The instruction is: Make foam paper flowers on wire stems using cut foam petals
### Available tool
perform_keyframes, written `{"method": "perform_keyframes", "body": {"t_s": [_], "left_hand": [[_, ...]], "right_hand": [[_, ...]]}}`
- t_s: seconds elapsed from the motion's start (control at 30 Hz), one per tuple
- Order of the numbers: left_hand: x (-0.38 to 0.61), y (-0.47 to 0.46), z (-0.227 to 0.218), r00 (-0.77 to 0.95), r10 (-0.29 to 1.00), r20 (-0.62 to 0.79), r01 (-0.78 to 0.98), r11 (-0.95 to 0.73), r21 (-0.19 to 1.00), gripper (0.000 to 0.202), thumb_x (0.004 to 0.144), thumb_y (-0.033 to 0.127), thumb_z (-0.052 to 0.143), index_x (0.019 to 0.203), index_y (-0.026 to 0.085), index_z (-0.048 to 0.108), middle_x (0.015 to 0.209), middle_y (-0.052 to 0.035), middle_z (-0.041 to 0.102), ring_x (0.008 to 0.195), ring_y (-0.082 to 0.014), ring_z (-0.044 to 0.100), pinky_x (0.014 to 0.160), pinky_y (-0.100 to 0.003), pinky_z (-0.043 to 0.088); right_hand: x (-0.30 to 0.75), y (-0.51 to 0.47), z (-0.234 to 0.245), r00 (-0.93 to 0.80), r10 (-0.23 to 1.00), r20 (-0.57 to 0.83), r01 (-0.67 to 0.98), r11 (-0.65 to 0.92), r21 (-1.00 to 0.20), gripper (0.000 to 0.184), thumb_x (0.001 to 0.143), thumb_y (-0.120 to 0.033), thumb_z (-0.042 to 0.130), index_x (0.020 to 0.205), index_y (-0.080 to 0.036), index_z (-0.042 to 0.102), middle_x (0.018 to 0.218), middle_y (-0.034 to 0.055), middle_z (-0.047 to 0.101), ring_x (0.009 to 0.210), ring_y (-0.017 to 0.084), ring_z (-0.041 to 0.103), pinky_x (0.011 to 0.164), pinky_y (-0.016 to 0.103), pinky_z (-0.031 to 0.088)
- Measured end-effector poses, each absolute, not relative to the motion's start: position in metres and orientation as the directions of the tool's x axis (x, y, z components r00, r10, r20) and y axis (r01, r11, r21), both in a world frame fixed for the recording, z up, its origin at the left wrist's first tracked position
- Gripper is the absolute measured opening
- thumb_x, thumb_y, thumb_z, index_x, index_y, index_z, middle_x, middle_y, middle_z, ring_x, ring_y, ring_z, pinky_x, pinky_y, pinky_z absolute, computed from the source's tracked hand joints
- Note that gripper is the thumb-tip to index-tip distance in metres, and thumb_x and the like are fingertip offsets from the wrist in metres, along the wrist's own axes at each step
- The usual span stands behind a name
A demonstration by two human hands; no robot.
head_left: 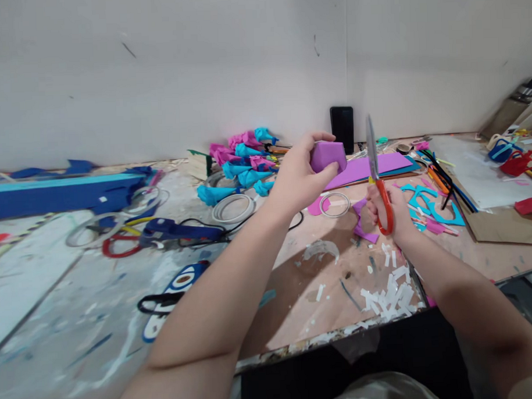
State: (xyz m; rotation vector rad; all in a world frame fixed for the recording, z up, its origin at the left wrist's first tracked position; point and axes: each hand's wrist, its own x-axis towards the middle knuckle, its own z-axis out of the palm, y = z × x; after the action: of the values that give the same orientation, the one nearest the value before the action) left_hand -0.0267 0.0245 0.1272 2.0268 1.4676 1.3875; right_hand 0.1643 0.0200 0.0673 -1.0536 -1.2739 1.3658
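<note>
Pinched between the thumb and fingers of my left hand [306, 169] is a small purple foam piece [328, 155] with cut, angular edges, raised above the table. My right hand [391, 209] grips scissors [383, 201] by their orange handle, the blades pointing upward and looking closed together. A gap separates the scissors from the foam piece. Below and between my hands lie a white ring [335, 204], a pink foam disc [318, 206] and purple offcuts [365, 231]. Behind the right hand rests a flat purple foam sheet [365, 169].
A black phone [342, 130] leans on the wall. Pink and blue wrapped flower shapes [242, 162] lie left of it. A blue glue gun [180, 230] with a cord sits at left. White paper scraps [391, 297] litter the front edge. Blue cut-out foam [436, 205] lies at right.
</note>
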Motion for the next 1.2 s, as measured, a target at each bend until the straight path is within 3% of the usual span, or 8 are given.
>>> {"method": "perform_keyframes", "body": {"t_s": [0.5,0.63,0.77,0.9,0.97,1.03,1.1,1.2], "left_hand": [[-0.022,0.053,0.101,-0.111,0.985,0.134,-0.160,-0.150,0.976,0.030,0.052,0.022,0.081,0.075,0.015,0.063,0.072,0.0008,0.069,0.066,-0.0115,0.061,0.064,-0.023,0.046],[-0.015,0.049,0.093,-0.103,0.991,0.087,-0.167,-0.104,0.980,0.027,0.054,0.022,0.082,0.073,0.016,0.063,0.071,0.0020,0.069,0.062,-0.0100,0.059,0.059,-0.021,0.044],[-0.016,0.044,0.075,0.004,0.996,0.094,-0.136,-0.092,0.986,0.032,0.061,0.029,0.085,0.085,0.015,0.070,0.088,-0.0048,0.077,0.079,-0.0168,0.071,0.076,-0.029,0.055],[-0.031,0.019,0.060,0.066,0.954,0.292,0.026,-0.294,0.956,0.026,0.073,0.035,0.083,0.086,0.016,0.070,0.087,-0.0072,0.078,0.081,-0.0203,0.073,0.078,-0.034,0.057],[-0.041,-0.003,0.056,0.200,0.816,0.542,0.324,-0.577,0.750,0.010,0.086,0.028,0.075,0.084,0.019,0.072,0.100,-0.0090,0.079,0.098,-0.0214,0.073,0.090,-0.037,0.055],[-0.049,-0.028,0.053,0.409,0.516,0.752,0.523,-0.808,0.269,0.009,0.089,0.017,0.072,0.089,0.024,0.076,0.112,-0.0055,0.078,0.112,-0.0197,0.069,0.101,-0.037,0.049],[-0.054,-0.050,0.049,0.571,0.270,0.776,0.560,-0.819,-0.127,0.027,0.087,0.010,0.074,0.107,0.029,0.075,0.112,-0.0020,0.078,0.112,-0.0156,0.067,0.107,-0.034,0.044],[-0.055,-0.065,0.040,0.635,0.107,0.765,0.561,-0.744,-0.362,0.028,0.087,0.009,0.074,0.110,0.026,0.075,0.098,-0.0006,0.076,0.100,-0.0134,0.066,0.107,-0.032,0.044]], "right_hand": [[0.167,0.038,0.062,-0.059,0.998,-0.032,-0.380,-0.052,-0.924,0.053,0.071,-0.066,0.081,0.070,-0.020,0.053,0.046,-0.0092,0.045,0.033,0.006,0.042,0.030,0.018,0.036],[0.167,0.044,0.056,-0.053,0.997,-0.048,-0.394,-0.065,-0.917,0.053,0.068,-0.064,0.083,0.069,-0.020,0.054,0.045,-0.0093,0.046,0.032,0.005,0.041,0.029,0.017,0.035],[0.167,0.049,0.050,-0.064,0.996,-0.064,-0.388,-0.084,-0.918,0.052,0.067,-0.063,0.083,0.069,-0.020,0.054,0.045,-0.0090,0.047,0.032,0.006,0.042,0.029,0.017,0.036],[0.167,0.050,0.044,-0.091,0.994,-0.059,-0.380,-0.089,-0.921,0.049,0.067,-0.059,0.084,0.070,-0.020,0.053,0.047,-0.0093,0.049,0.034,0.006,0.045,0.031,0.017,0.038],[0.167,0.049,0.041,-0.104,0.993,-0.050,-0.372,-0.086,-0.924,0.049,0.066,-0.057,0.085,0.071,-0.021,0.052,0.049,-0.0098,0.050,0.035,0.005,0.045,0.032,0.017,0.038],[0.165,0.048,0.038,-0.115,0.992,-0.041,-0.364,-0.081,-0.928,0.050,0.065,-0.056,0.086,0.072,-0.021,0.051,0.049,-0.0102,0.050,0.036,0.005,0.045,0.033,0.017,0.038],[0.163,0.046,0.035,-0.131,0.991,-0.027,-0.344,-0.071,-0.936,0.050,0.065,-0.056,0.086,0.073,-0.022,0.049,0.050,-0.0105,0.049,0.037,0.006,0.045,0.034,0.018,0.037],[0.160,0.044,0.030,-0.146,0.989,0.014,-0.261,-0.025,-0.965,0.048,0.069,-0.058,0.081,0.074,-0.023,0.049,0.049,-0.0102,0.048,0.037,0.007,0.044,0.036,0.019,0.037]]}}
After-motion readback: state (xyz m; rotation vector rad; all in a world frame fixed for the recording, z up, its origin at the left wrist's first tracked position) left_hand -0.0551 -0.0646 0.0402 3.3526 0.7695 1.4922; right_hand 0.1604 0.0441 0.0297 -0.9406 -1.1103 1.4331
